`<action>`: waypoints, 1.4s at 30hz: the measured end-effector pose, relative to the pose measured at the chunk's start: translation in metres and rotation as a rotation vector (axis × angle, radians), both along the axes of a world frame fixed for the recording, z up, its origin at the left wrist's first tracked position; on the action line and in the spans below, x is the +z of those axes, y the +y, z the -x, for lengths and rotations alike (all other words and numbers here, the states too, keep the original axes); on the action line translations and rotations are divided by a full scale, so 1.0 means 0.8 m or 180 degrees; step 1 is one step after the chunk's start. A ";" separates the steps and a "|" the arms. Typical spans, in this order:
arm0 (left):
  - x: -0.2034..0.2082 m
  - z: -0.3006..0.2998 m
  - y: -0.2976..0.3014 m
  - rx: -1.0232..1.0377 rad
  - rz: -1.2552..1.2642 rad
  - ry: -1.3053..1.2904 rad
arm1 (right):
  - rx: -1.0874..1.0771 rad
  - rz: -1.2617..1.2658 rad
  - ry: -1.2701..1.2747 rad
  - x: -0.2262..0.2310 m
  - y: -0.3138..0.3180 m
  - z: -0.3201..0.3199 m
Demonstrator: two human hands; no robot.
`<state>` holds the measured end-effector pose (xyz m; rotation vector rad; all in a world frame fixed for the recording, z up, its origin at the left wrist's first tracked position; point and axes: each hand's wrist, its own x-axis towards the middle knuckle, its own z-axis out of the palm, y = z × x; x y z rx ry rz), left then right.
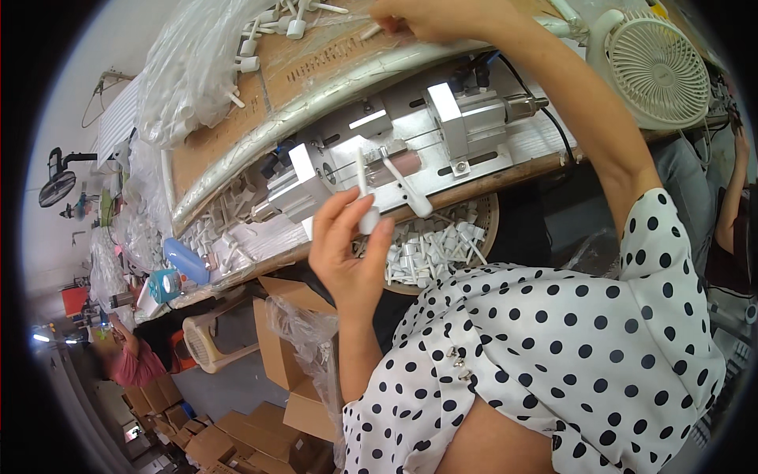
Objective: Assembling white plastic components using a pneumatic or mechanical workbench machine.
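My left hand (pixel 344 246) is closed, thumb and fingers pinching a white plastic cap with a thin stem (pixel 361 171) that points up. It is at the near side of a metal bench fixture (pixel 466 126) with two facing cylinder blocks. Just right of that hand, another white stemmed piece (pixel 410 193) slants at the fixture's middle, by a small metal post. My right hand (pixel 430 20) reaches to the far wooden board (pixel 276 79), its fingers closed round a short white stick (pixel 370 31). Its fingertips are partly cut off by the upper edge. Below the fixture, a round basket (pixel 494 225) holds many white stemmed caps.
More white caps (pixel 296 28) and a row of tiny brown parts (pixel 324 59) lie on the board. A clear plastic bag (pixel 189 71) is at far left, a white fan (pixel 659 71) at far right. Cardboard boxes (pixel 276 340) and a stool (pixel 207 345) stand below; other people are at both sides.
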<state>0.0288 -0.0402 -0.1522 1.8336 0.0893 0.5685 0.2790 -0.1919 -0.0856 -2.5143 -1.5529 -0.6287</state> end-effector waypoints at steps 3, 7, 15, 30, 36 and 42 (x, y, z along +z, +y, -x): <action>-0.010 -0.014 -0.006 -0.0046 -0.1588 -0.0295 | -0.0070 0.0206 0.0533 -0.005 -0.011 -0.004; -0.028 -0.038 -0.008 -0.0211 -0.2090 -0.0437 | 0.0240 -0.0834 0.0790 -0.014 -0.014 0.020; -0.020 -0.048 -0.025 -0.0312 -0.2266 -0.0175 | 0.0495 -0.2270 0.2344 -0.032 -0.055 0.113; -0.041 0.036 0.022 -0.0392 -0.1881 -0.0071 | 0.1369 -0.0948 0.0452 -0.094 0.013 0.151; -0.042 0.046 0.025 -0.0351 -0.1800 0.0026 | 0.1012 -0.0650 0.0159 -0.081 0.020 0.157; 0.012 -0.016 0.053 -0.0166 -0.2095 -0.0691 | 0.1297 -0.0498 0.0382 -0.063 0.020 0.156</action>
